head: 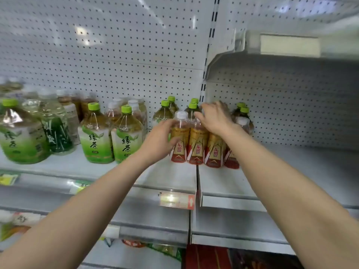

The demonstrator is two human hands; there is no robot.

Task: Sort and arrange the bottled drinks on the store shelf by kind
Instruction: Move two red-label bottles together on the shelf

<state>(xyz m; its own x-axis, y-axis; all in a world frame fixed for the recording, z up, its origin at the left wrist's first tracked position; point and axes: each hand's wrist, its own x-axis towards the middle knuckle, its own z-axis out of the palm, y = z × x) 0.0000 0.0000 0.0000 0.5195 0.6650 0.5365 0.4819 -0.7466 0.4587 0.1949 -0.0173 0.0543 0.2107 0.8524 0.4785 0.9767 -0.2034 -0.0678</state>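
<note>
Left hand, right hand on bottles

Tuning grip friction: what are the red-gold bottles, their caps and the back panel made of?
Red-gold bottles: clear glossy plastic, probably PET; liquid shows above the printed sleeve. Caps: opaque white plastic, ribbing too blurred. Back panel: likely white-painted sheet metal; rows of punched holes.
</note>
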